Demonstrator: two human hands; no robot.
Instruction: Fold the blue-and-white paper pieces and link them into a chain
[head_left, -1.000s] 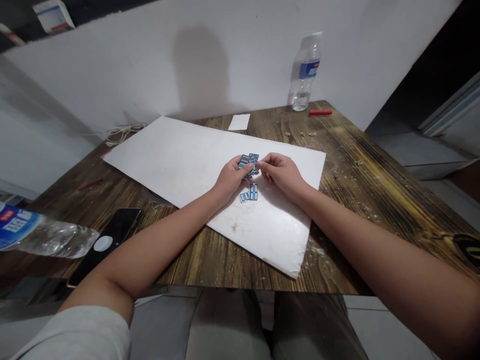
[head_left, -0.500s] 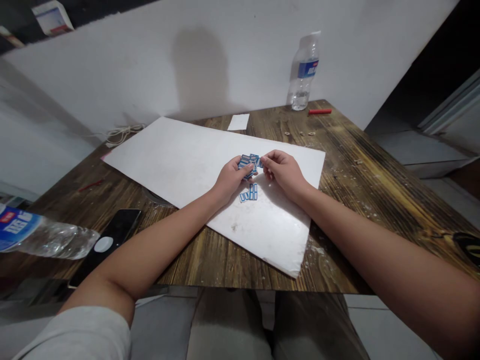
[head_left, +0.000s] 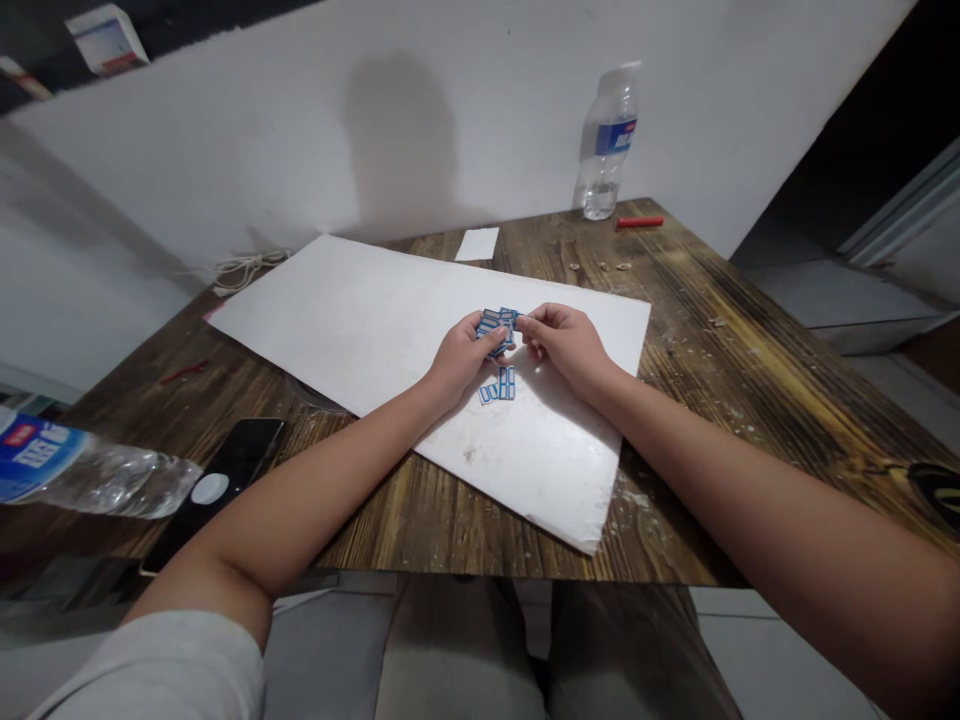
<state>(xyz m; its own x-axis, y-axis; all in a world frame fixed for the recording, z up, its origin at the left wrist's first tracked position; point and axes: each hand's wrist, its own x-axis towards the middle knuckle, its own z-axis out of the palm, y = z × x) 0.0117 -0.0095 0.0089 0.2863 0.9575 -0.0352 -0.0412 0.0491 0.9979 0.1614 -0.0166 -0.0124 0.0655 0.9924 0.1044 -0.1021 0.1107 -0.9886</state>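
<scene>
Head: left hand [head_left: 459,360] (right hand [head_left: 561,348] too) holds labels [head_left: 496,332]

- Small blue-edged white rectangular pieces [head_left: 496,330]: partly hidden by the fingers of both hands [head_left: 461,360], so their number can't be told
- Black smartphone [head_left: 244,450]: lower end hidden behind the left forearm
- Clear plastic water bottle with a blue label [head_left: 90,475]: cut off by the left edge
- Black-and-yellow object [head_left: 934,490]: cut off by the right edge, kind unclear
- Pale crumbs [head_left: 600,267]: too small to identify
</scene>
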